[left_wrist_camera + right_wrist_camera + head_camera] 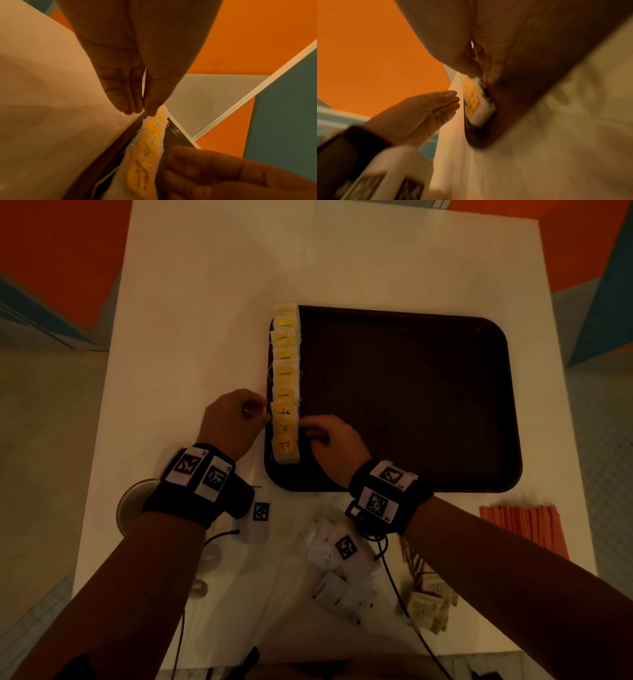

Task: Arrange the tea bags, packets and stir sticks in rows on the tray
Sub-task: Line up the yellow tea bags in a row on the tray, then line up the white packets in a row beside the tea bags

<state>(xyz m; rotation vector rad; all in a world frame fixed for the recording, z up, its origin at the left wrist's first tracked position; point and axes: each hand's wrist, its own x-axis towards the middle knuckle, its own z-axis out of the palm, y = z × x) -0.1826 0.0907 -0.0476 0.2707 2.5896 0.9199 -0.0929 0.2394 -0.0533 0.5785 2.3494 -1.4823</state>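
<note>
A row of yellow-labelled tea bags [285, 385] runs along the left edge of the dark brown tray [411, 405]. My left hand [255, 415] is at the row's left side near its front end. Its straight fingers [135, 106] touch the tea bags [147, 152]. My right hand [310, 428] is on the tray at the row's right side, with its fingertips [489, 75] against the tea bags [473, 102]. Neither hand holds anything. In the right wrist view the left hand [435, 106] shows flat and open.
On the white table [205, 302], in front of the tray, lie a pile of white packets [329, 583], beige packets [428, 607] and orange stir sticks [524, 525]. A round dish [128, 508] sits under my left wrist. Most of the tray floor is bare.
</note>
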